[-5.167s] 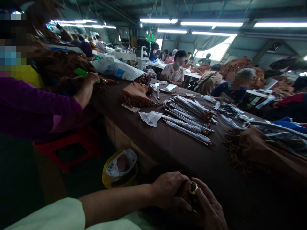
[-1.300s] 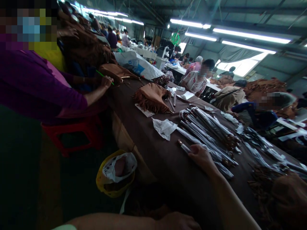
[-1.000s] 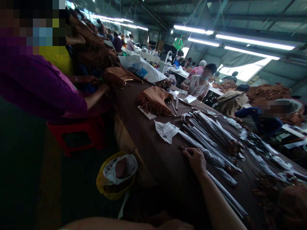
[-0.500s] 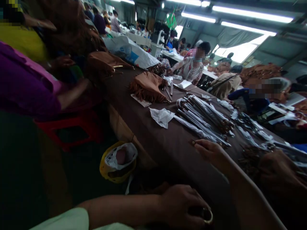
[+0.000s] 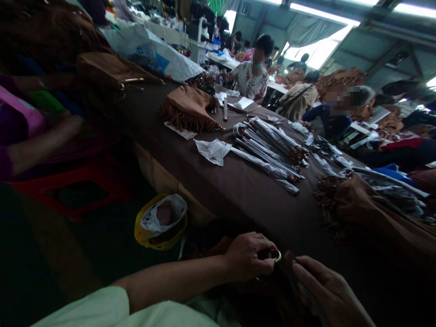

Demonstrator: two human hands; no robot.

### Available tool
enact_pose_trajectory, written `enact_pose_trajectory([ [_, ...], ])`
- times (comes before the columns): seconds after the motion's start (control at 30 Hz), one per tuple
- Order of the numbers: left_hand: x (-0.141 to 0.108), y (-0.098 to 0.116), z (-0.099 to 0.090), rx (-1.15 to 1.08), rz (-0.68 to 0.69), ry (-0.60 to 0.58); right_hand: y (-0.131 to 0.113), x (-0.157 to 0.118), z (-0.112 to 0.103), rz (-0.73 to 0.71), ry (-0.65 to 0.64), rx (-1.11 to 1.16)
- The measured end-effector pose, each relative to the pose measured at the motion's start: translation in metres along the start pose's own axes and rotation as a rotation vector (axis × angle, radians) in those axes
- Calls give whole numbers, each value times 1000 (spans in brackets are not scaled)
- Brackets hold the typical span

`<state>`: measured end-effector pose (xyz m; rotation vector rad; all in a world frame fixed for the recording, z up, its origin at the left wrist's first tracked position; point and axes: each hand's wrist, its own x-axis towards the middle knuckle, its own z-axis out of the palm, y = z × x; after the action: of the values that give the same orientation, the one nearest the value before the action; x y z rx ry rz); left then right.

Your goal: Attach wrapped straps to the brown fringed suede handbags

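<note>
My left hand is closed on a gold-coloured metal ring, which pokes out past the fingertips. Just right of it, my right hand pinches a brown strap, its end pointing toward the ring; a small gap shows between the two. Dark brown material lies below both hands, too shadowed to make out. Beyond them on the brown-covered table, several straps in clear plastic wrap lie in a bundle. A crumpled white sheet sits at the bundle's left end.
A fringed brown bag lies farther up the table, and brown fringed pieces are heaped at right. On the floor stands a yellow container lined with a white bag. A co-worker's arm and a red stool are at left.
My right hand has come back from near the wrapped straps toward my left hand, with the brown strap now showing in its fingers. My left hand has risen slightly in view, still gripping the ring.
</note>
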<state>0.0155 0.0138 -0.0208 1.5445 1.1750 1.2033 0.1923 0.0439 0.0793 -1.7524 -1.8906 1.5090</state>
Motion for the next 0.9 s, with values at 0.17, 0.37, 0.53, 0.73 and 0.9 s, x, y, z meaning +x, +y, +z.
enact_pose_trajectory([
  [0.17, 1, -4, 6, -20, 9, 16, 39, 5, 12, 47, -140, 74],
  [0.37, 0, -8, 8, -38, 4, -4, 51, 12, 18, 58, -183, 178],
  [0.53, -3, -8, 8, -70, -8, -35, 52, 17, 16, 76, -190, 234],
  [0.73, -2, -11, 6, -39, -4, -60, 53, 21, 20, 97, -132, 314],
  [0.9, -1, -13, 3, 29, -5, -74, 63, 21, 32, 49, 48, 367],
])
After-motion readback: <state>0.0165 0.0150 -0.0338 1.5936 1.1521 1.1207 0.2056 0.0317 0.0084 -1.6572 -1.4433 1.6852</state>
